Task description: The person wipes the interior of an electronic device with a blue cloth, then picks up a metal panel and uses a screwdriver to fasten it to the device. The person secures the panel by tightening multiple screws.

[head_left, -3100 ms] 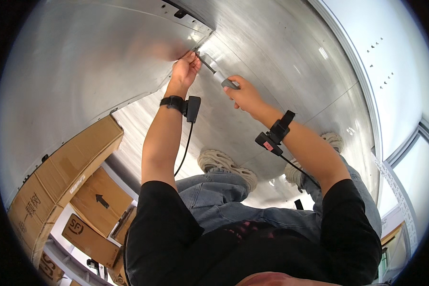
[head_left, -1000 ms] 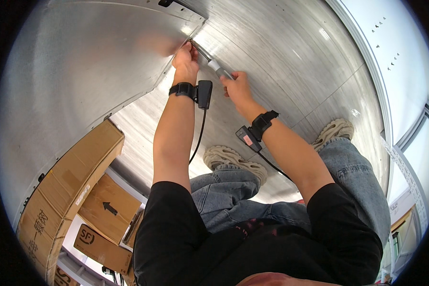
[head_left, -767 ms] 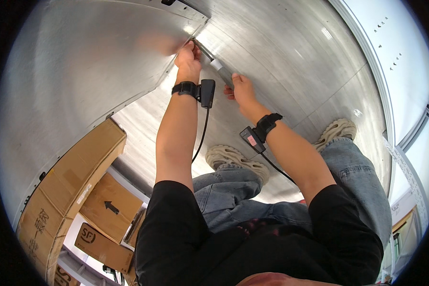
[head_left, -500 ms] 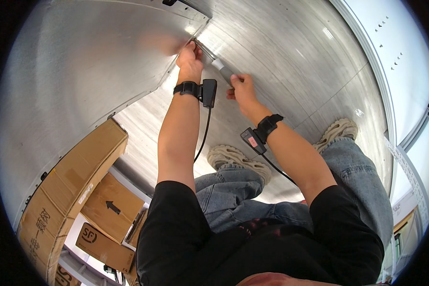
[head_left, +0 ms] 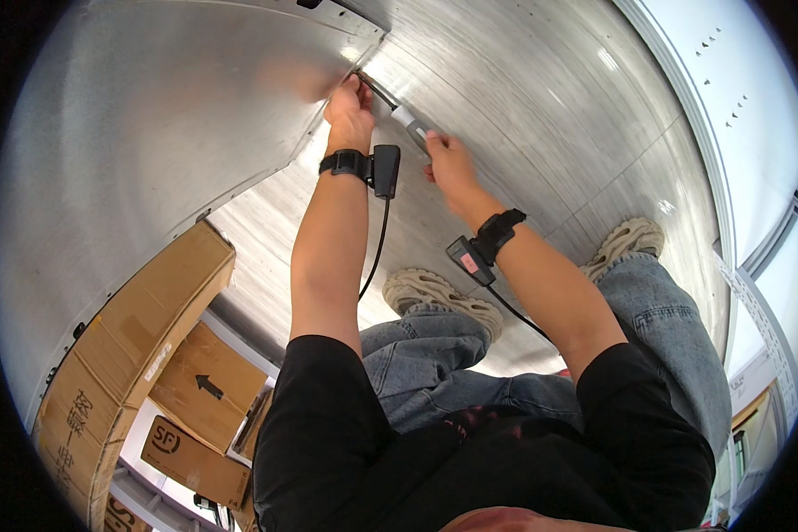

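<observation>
My right hand [head_left: 449, 164] is closed round the grey handle of a screwdriver [head_left: 409, 123]. The thin shaft runs up and left to the lower edge of a large metal panel [head_left: 195, 106], close to the panel's corner. There my left hand [head_left: 350, 100] is closed, its thumb and fingers pinched at the shaft's tip beside the edge. What lies between those fingertips is too small and too hidden to make out. Each wrist wears a black strap with a small black box and a cable.
Brown cardboard boxes [head_left: 206, 381] stand at the lower left, one leaning against the metal panel. Light wood-look floor [head_left: 541, 106] lies under my feet, with my beige shoes [head_left: 443, 300] on it. White cabinet panels [head_left: 745, 106] with small holes rise along the right.
My right hand and the screwdriver's handle have shifted very slightly up and left. The left hand stays at the panel's edge in nearly the same pose.
</observation>
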A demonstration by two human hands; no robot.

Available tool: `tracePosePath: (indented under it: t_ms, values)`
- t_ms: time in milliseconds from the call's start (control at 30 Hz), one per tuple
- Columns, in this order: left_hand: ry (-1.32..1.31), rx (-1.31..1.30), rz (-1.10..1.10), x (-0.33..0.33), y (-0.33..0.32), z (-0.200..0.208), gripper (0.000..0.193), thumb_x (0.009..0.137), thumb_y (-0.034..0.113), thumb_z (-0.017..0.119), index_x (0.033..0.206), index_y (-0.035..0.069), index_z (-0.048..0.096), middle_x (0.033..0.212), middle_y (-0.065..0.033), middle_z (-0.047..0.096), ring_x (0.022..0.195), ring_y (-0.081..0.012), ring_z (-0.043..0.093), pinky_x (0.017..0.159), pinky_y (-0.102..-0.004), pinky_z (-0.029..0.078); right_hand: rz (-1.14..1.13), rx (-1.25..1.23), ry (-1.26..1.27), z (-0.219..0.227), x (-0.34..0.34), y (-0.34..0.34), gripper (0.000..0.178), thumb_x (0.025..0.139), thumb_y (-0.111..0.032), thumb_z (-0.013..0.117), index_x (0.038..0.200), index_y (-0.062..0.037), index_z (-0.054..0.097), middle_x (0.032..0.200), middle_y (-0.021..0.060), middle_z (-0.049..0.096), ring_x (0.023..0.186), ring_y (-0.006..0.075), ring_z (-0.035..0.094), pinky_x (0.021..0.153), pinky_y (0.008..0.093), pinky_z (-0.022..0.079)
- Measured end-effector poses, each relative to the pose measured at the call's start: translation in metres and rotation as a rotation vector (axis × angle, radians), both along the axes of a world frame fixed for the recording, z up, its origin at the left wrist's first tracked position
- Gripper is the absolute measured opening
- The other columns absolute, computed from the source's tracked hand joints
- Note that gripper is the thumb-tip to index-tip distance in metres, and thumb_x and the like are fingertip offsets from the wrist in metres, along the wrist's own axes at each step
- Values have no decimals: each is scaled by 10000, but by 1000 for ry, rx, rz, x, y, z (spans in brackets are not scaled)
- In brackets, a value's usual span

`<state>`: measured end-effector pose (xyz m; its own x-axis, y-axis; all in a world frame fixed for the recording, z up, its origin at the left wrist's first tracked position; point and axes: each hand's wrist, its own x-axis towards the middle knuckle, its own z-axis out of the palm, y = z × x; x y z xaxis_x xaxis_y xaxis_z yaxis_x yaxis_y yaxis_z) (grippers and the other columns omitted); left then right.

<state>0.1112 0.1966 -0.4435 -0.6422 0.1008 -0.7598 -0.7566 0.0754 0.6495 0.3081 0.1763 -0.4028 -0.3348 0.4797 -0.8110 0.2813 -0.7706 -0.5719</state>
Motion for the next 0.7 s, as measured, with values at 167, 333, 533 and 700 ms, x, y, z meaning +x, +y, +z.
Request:
tracePosePath:
  t_ms: [167, 333, 533, 700]
  values:
    - [-8, -8, -3, 1, 2, 4, 57, 865, 16, 598, 882, 64, 622, 761, -35, 656, 627, -135, 612, 498, -237, 471, -26, -167, 33, 2, 1, -2, 437, 958, -402, 475, 1081, 17, 476, 1004, 125, 542, 659, 165, 552, 591, 322, 482]
    - [-11, 0, 0, -2, 1, 1, 60, 871, 17, 588, 878, 66, 623, 755, -33, 658, 608, -134, 615, 492, -237, 467, 61, 27, -33, 3, -2, -1, 472, 951, -410, 485, 1128, 27, 477, 981, 128, 546, 648, 172, 557, 601, 328, 492]
    - [-3, -16, -45, 0, 2, 6, 78, 875, 14, 574, 877, 69, 629, 757, -28, 658, 623, -136, 609, 504, -236, 463, 19, -179, 50, 8, 2, 2, 495, 945, -399, 503, 1144, 54, 490, 938, 124, 549, 670, 178, 574, 583, 309, 490]
    - [-12, -23, -10, 1, 3, 6, 75, 870, 19, 586, 874, 77, 635, 764, -26, 660, 635, -130, 608, 507, -238, 467, 36, -24, -41, 10, -4, -2, 544, 936, -424, 520, 1184, 58, 483, 911, 116, 548, 695, 176, 579, 594, 299, 489]
